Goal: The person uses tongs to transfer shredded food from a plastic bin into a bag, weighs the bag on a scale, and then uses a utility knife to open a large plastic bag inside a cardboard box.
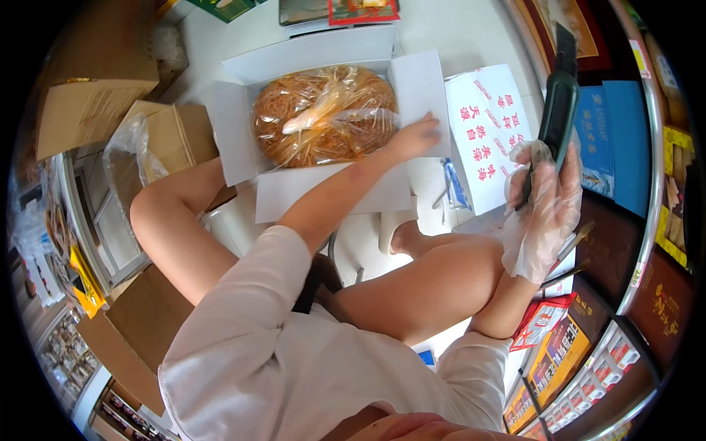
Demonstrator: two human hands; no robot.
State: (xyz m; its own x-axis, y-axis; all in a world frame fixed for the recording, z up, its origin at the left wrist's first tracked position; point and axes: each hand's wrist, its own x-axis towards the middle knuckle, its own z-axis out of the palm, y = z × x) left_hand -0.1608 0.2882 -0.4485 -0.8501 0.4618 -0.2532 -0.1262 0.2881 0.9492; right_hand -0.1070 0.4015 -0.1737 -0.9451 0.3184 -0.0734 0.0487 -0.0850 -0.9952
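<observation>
A white cardboard box [325, 184] stands with its flaps spread in front of me. Inside it sits a large clear plastic bag [331, 121] full of brown shredded food, its top twisted into a knot. My left hand [420, 136], bare and slightly blurred, reaches across and lies against the box's right flap [422, 91], fingers apart. In my right hand [543, 212], which wears a clear disposable glove, is a dark green utility knife [557, 116]. Its black blade points up and away from me, well apart from the box.
A white carton with red printing [485, 138] lies right of the box. Product shelves [634, 286] line my right side, near the knife hand. Brown cardboard boxes [99, 110] crowd the left. Beyond the box lies a red packet [364, 12]. My bare knees flank the box.
</observation>
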